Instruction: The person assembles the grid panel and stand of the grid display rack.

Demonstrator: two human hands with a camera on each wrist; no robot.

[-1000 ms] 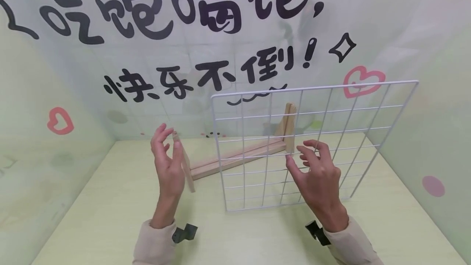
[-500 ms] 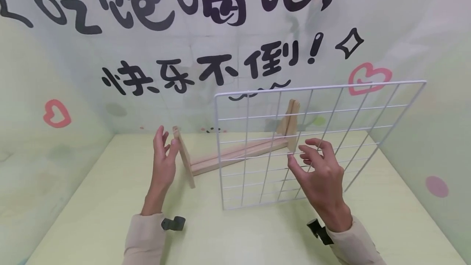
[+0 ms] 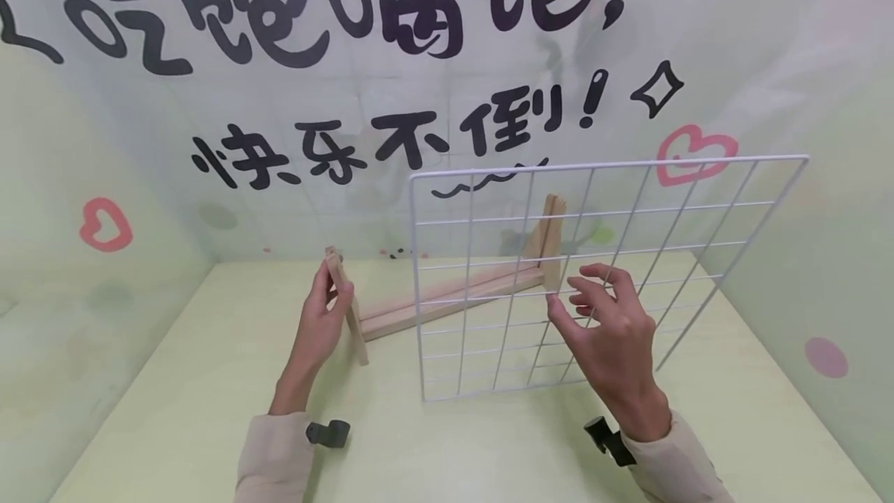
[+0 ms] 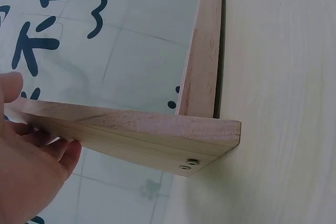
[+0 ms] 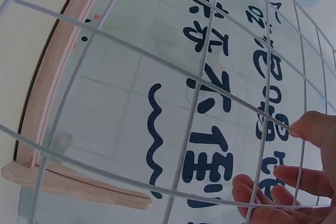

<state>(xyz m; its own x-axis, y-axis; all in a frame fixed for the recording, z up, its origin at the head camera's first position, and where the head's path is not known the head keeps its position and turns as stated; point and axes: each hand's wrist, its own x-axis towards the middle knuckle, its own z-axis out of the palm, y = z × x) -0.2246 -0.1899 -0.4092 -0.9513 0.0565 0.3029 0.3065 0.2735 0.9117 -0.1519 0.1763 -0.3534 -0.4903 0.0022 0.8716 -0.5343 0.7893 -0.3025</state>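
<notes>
A wooden stand point(image 3: 394, 323) rests on the tabletop, with a long crossbar between two uprights. My left hand point(image 3: 321, 336) pinches the near-left upright point(image 4: 152, 129) close to its top, the thumb on one side and fingers on the other. Two metal bolt heads point(image 4: 192, 161) show low on that board. My right hand point(image 3: 618, 340) holds a white wire grid panel point(image 3: 594, 168) that stands roughly upright in front of the stand. The fingers curl at its wires, and the thumb presses one in the right wrist view. Whether the grid's bottom edge touches the table is hard to tell.
Behind the stand rises a pale backdrop point(image 3: 279, 107) with large black characters and pink hearts. Similar panels flank the light wood-look table point(image 3: 195, 410) on the left and right. Dark mounts point(image 3: 330, 433) sit at both sleeves.
My left hand shifts from beside the left upright to a grip on it. The right hand keeps hold of the grid, which shows only a slight shift to the right.
</notes>
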